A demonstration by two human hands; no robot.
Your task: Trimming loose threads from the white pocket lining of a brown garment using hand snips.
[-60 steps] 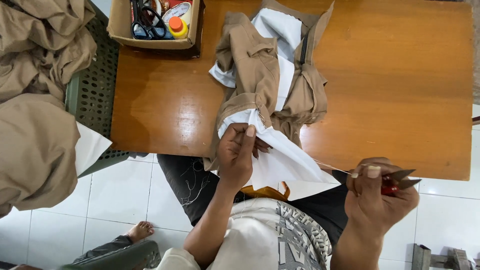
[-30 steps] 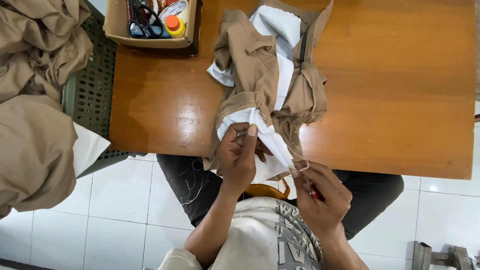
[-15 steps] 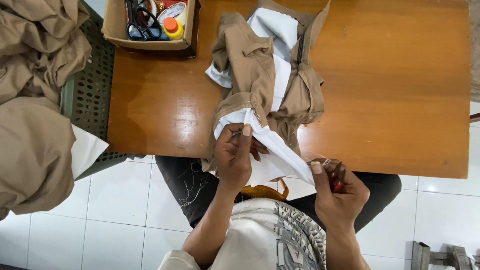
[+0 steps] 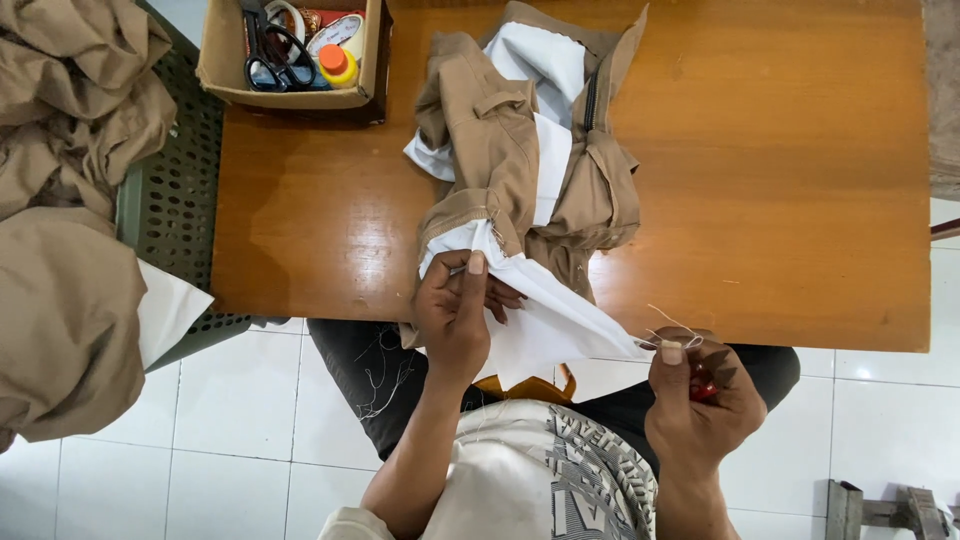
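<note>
We look down on a glossy brown wooden table (image 4: 780, 180) with a crumpled khaki cotton garment with white lining (image 4: 530, 150) lying across its near middle, one end spilling over the front edge toward our lap. Our left hand (image 4: 455, 315) is closed around the garment's white pocket lining (image 4: 545, 315) right at the table's edge, thumb on top and fingers curled beneath, pinching the cloth where khaki meets white. Our right hand (image 4: 695, 395) sits lower and to the right, just off the table's front edge, curled nearly into a fist; its thumb and forefinger pinch the far pointed corner of that same lining, so the white cloth is stretched between both hands. A small red-handled tool (image 4: 703, 390) is tucked inside the right palm (too hidden to tell its kind), and thin loose threads (image 4: 672, 322) curl up beside the thumb. At the table's far left corner stands an open shallow cardboard box (image 4: 215, 60) holding black-handled scissors (image 4: 272, 50) and a small yellow bottle with an orange cap (image 4: 338, 66). Off the table to the left, a heap of more khaki fabric (image 4: 70, 200) rests over a green perforated plastic basket (image 4: 175, 200), above white floor tiles (image 4: 250, 420)
</note>
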